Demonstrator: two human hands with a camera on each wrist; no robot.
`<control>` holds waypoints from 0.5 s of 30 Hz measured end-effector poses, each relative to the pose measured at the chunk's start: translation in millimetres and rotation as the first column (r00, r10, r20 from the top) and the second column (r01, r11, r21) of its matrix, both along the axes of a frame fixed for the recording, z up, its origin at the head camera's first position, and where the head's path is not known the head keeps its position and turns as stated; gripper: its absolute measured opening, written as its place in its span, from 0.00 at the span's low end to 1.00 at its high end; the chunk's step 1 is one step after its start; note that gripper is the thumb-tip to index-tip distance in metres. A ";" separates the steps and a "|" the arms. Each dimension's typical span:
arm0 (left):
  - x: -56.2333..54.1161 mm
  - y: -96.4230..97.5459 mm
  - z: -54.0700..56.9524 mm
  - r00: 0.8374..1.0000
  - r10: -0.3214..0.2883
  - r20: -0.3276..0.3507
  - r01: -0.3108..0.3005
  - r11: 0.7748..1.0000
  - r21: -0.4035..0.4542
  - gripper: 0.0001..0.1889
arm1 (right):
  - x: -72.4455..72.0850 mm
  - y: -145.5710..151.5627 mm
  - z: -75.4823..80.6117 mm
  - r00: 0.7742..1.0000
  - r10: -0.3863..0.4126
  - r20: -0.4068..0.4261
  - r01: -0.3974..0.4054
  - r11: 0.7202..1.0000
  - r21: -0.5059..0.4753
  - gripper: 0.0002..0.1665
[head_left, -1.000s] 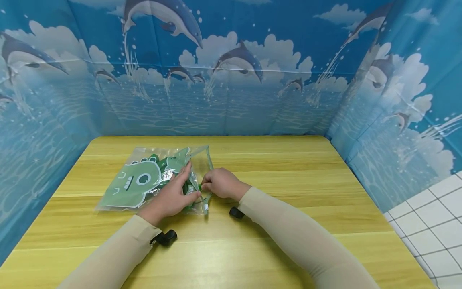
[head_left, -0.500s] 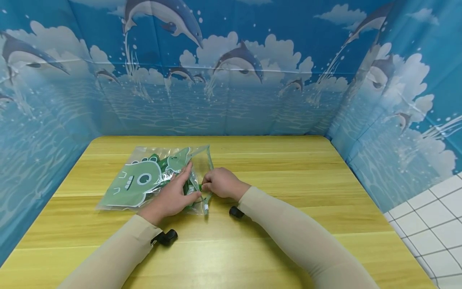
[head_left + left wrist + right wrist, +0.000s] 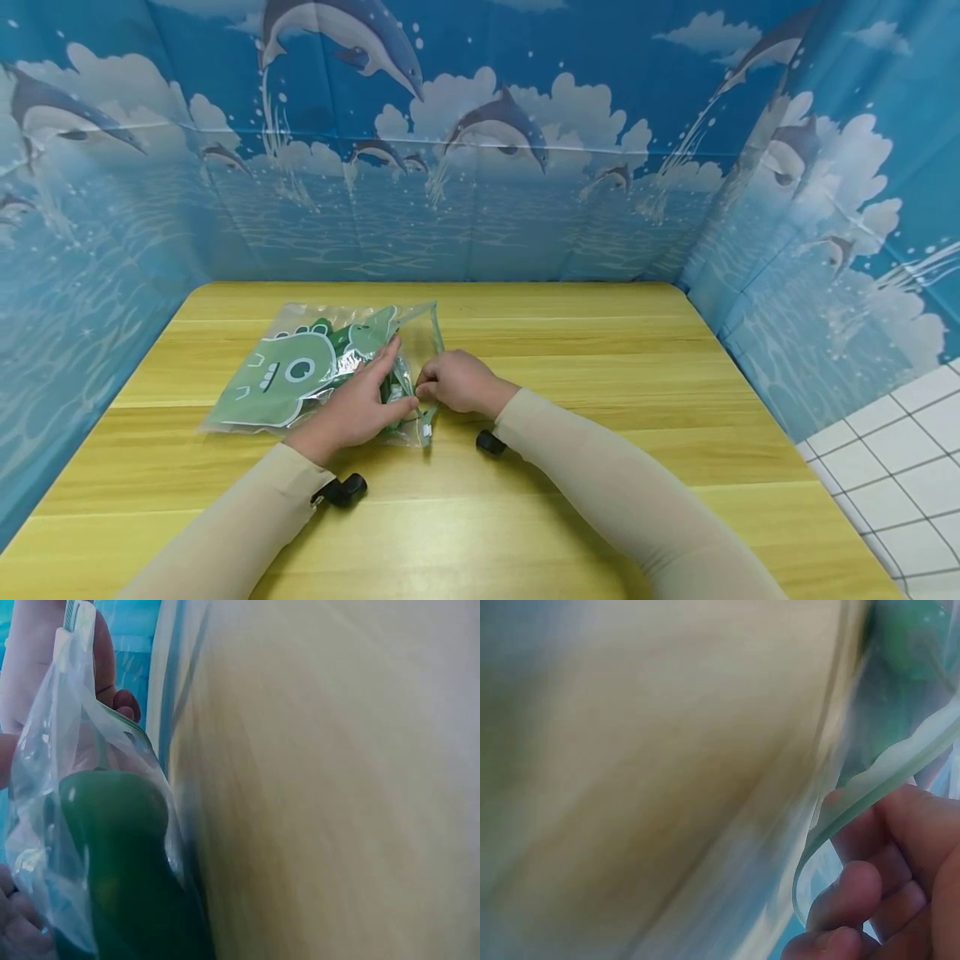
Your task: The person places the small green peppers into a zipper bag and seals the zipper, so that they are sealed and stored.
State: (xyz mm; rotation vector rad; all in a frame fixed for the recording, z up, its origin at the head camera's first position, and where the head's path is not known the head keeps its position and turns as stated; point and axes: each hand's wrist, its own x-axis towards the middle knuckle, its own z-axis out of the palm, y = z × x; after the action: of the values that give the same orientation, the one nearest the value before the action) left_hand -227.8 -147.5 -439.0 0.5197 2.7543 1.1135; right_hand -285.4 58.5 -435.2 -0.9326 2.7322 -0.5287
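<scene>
A clear zip bag [image 3: 270, 408] with a pale green cartoon monster print lies on the table's left half, its mouth pointing right. Green, smooth, rounded pieces [image 3: 321, 325] fill part of it; the left wrist view shows one green piece [image 3: 116, 825] with a bulging top and narrower neck through the film. My left hand [image 3: 352, 417] rests on the bag, fingers extended and thumb spread. At the mouth, my right hand [image 3: 461, 382] has curled fingers around the bag's pale green zip edge [image 3: 877, 784], with one fingertip behind it. What lies between those fingertips is hidden.
The wood-patterned table [image 3: 600, 358] extends right and toward the front. A blue dolphin-print curtain [image 3: 480, 217] encloses its back and sides. White tiles [image 3: 900, 450] show at the lower right. Both wrists carry small black cameras [image 3: 341, 490].
A small green bit seen by my right fingertips earlier is now hidden. My right hand has shifted very slightly left and its fingers have moved a little. My left hand stays nearly still.
</scene>
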 end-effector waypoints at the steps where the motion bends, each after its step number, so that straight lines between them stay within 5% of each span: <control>1: -0.1 0.0 -0.1 1.000 -0.001 -0.001 0.001 1.000 0.003 0.53 | 0.3 0.7 0.6 1.000 -0.001 0.001 0.001 1.000 -0.001 0.12; 15: 1.0 -2.9 1.0 1.000 0.017 -0.003 -0.017 1.000 0.008 0.53 | 4.6 20.1 11.0 0.998 -0.062 0.024 0.063 0.996 -0.058 0.17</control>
State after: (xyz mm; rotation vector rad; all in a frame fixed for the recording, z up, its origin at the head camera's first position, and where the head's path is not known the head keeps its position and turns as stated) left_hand -226.8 -150.3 -438.0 0.5001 2.7635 1.1295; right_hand -280.8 78.5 -424.2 -0.8516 2.7473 -0.6297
